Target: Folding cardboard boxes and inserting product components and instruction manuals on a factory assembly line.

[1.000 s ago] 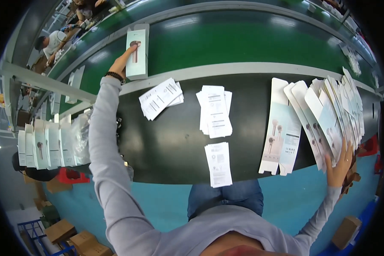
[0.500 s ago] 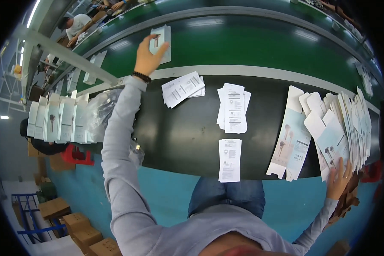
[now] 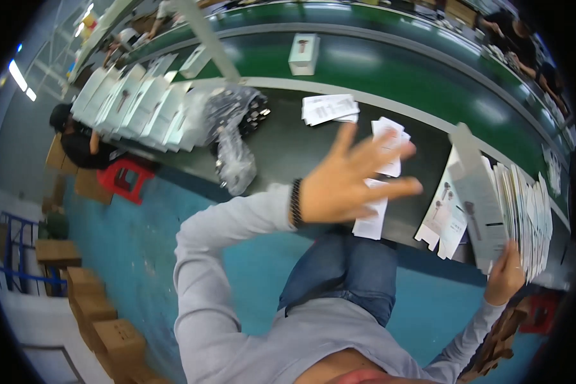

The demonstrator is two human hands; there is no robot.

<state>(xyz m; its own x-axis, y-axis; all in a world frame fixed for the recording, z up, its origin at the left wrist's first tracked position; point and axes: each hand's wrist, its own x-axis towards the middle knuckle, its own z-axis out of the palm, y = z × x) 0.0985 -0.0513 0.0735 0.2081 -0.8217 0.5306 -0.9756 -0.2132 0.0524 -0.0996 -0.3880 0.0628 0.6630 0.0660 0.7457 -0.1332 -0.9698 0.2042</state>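
Far left: stacked brown cartons on the blue floor, a red stool beside the table, and a seated person in dark clothing at the table's near edge. Upper left, on the table: a row of white flat boxes leaning side by side, and just right of them a crumpled clear plastic bag draped over the table edge. Top centre: one white box lying alone on the green conveyor belt, apart from everything else. Centre, on the dark table: a small pile of printed leaflets near the belt, a second pile of leaflets partly hidden behind the hand, and a single leaflet near the front edge. Left hand: raised in the air above the leaflets, fingers spread wide, holding nothing, blurred; a dark bead bracelet on the wrist, grey sleeve below. Right: two flat printed cartons lying on the table, just left of a fanned upright stack of flat white cartons. Right hand: fingers closed on the lower edge of the front carton, tilted out of that stack.
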